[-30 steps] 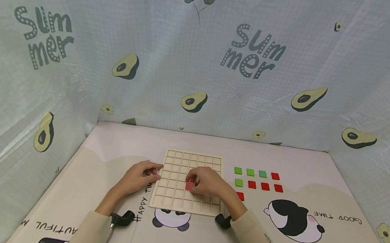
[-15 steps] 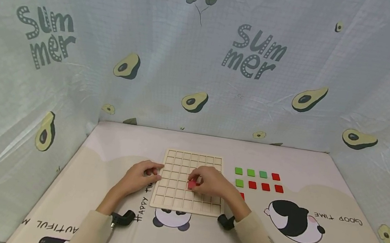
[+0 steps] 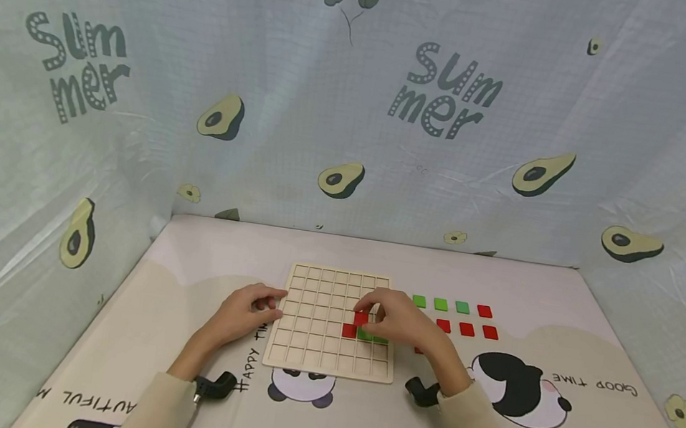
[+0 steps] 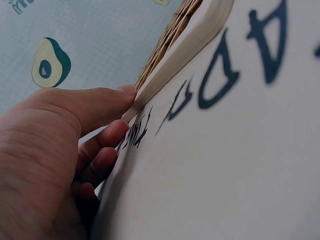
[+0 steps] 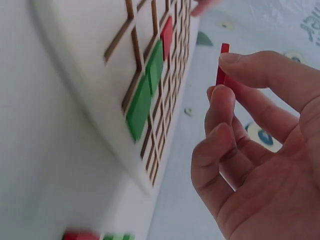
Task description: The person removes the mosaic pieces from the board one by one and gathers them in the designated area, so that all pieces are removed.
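In the head view, my left hand [image 3: 247, 311] rests at the left edge of a pale wooden grid board [image 3: 304, 344], fingertips touching the edge. The left wrist view has the thumb [image 4: 107, 104] reaching the board's edge [image 4: 165, 67], the other fingers bent below. My right hand [image 3: 401, 318] pinches a small red square tile [image 3: 361, 319] between thumb and fingertips, over the board's right half. Seen edge-on in the right wrist view, that tile [image 5: 222, 65] is above the board. One red tile [image 3: 350, 331] and two green tiles [image 5: 139, 107] sit in a row in the grid.
To the right of the board lie several loose tiles in rows, green ones [image 3: 440, 304] and red ones [image 3: 466, 329]. The table cover [image 3: 354, 425] has printed pandas and lettering. A patterned curtain [image 3: 283, 76] encloses the back and sides.
My right hand has lifted a red tile off the board and moved right with it. The red tile and green tiles beneath have come into view. My left hand has stayed in place.
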A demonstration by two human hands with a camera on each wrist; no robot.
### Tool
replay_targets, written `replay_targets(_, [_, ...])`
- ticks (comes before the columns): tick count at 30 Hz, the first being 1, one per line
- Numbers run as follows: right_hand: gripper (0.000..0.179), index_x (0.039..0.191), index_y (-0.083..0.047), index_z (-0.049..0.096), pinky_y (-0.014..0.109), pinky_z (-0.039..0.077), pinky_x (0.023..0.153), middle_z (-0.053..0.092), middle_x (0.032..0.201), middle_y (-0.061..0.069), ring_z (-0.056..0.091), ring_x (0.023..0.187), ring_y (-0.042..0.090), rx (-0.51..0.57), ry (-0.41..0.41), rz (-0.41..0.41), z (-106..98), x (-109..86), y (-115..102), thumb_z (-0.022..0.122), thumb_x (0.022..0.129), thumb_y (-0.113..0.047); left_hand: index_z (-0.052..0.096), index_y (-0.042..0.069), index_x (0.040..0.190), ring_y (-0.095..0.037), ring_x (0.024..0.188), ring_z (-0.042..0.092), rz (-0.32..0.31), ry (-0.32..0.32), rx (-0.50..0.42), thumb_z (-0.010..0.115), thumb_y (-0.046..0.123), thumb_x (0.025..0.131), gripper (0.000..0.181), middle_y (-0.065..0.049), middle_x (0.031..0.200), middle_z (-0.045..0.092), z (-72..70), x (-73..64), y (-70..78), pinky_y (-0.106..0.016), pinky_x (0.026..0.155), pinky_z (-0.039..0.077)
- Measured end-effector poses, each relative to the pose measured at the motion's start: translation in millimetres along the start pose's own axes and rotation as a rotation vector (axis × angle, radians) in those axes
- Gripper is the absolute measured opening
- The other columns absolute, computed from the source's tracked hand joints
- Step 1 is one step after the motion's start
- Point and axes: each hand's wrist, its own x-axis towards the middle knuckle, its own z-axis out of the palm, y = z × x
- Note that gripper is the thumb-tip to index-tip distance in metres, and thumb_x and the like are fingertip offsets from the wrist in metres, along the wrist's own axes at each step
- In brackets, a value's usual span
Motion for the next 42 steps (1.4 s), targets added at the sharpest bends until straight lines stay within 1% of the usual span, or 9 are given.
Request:
replay_targets(4, [0.021,0.111,-0.011,0.075,0.024,0.051,0.069,0.070,0.108,0.000,0.059,0.078,0.010,0.031,-0.002,0.010,-10,-13.0,10,0.074,0.090,-0.010,0.071,0.011,0.132,-0.012,0.087,0.055,-0.001,0.003,-0.001,0.078,0.024,0.092,0.042,0.002,0.098,0.066,1.2,-0.3,0.3,-0.026,0.079,0.045])
replay_targets(9, [0.014,0.099,-0.013,0.075,0.026,0.050,0.063,0.067,0.091,-0.001,0.056,0.074,0.015,0.070,0.017,0.081,-17,-26.6,23,0.069,0.090,-0.004,0.071,0.011,0.132,-0.011,0.087,0.055,0.009,0.009,0.014,0.078,0.025,0.093,0.043,0.003,0.098,0.067,1.2,-1.3,0.2,-0.026,0.079,0.046])
replay_targets(11, [0.014,0.097,-0.013,0.075,0.027,0.049,0.060,0.065,0.087,-0.001,0.055,0.071,0.016,0.078,0.019,0.103,-17,-29.8,30,0.069,0.089,-0.004,0.071,0.010,0.132,-0.012,0.087,0.055,0.015,0.011,0.019,0.078,0.024,0.093,0.043,0.003,0.098,0.067,0.7,-1.2,0.3,-0.026,0.079,0.046])
replay_targets(16, [0.012,0.098,-0.014,0.075,0.027,0.049,0.060,0.066,0.091,-0.002,0.056,0.072,0.016,0.075,0.020,0.116,-17,-33.8,40,0.072,0.089,-0.007,0.070,0.011,0.133,-0.013,0.087,0.055,0.012,0.009,0.006,0.077,0.024,0.093,0.043,0.003,0.098,0.066,0.1,-1.4,0.7,-0.026,0.079,0.046])
replay_targets(21, [0.015,0.101,-0.014,0.074,0.029,0.049,0.061,0.067,0.095,-0.001,0.056,0.075,0.016,0.060,0.023,0.164,-19,-37.1,47,0.077,0.087,-0.011,0.070,0.011,0.133,-0.012,0.087,0.056,0.000,0.008,-0.002,0.078,0.024,0.093,0.043,0.003,0.098,0.066,1.2,-2.3,-0.4,-0.026,0.079,0.046])
replay_targets(25, [0.019,0.100,-0.015,0.075,0.030,0.049,0.062,0.067,0.093,-0.002,0.055,0.077,0.016,0.030,0.002,0.202,-19,-39.0,52,0.083,0.082,-0.012,0.071,0.011,0.132,-0.012,0.087,0.055,0.003,0.011,0.007,0.078,0.024,0.093,0.042,0.003,0.098,0.066,0.7,-1.8,-0.6,-0.025,0.079,0.046])
replay_targets(31, [0.023,0.096,-0.017,0.075,0.030,0.051,0.070,0.065,0.091,-0.003,0.056,0.086,0.016,0.005,-0.033,0.195,-16,-44.4,55,0.087,0.078,-0.010,0.071,0.011,0.132,-0.011,0.088,0.056,0.007,0.010,0.010,0.078,0.024,0.092,0.042,0.002,0.099,0.067,0.6,-0.8,-0.9,-0.026,0.079,0.046])
replay_targets(35, [0.020,0.093,-0.018,0.075,0.030,0.051,0.069,0.064,0.087,-0.004,0.056,0.085,0.017,-0.002,-0.040,0.178,-15,-46.5,56,0.084,0.079,-0.008,0.070,0.010,0.132,-0.011,0.087,0.055,0.010,0.012,0.005,0.078,0.023,0.092,0.043,0.002,0.098,0.067,0.6,-1.3,-1.3,-0.026,0.079,0.046])
replay_targets(42, [0.019,0.096,-0.017,0.074,0.030,0.051,0.073,0.066,0.094,-0.004,0.056,0.087,0.017,-0.018,-0.011,0.164,-19,-51.3,56,0.081,0.081,-0.008,0.071,0.011,0.132,-0.012,0.087,0.055,0.008,0.013,0.006,0.077,0.024,0.093,0.042,0.003,0.098,0.066,0.2,-0.8,-0.5,-0.025,0.078,0.045])
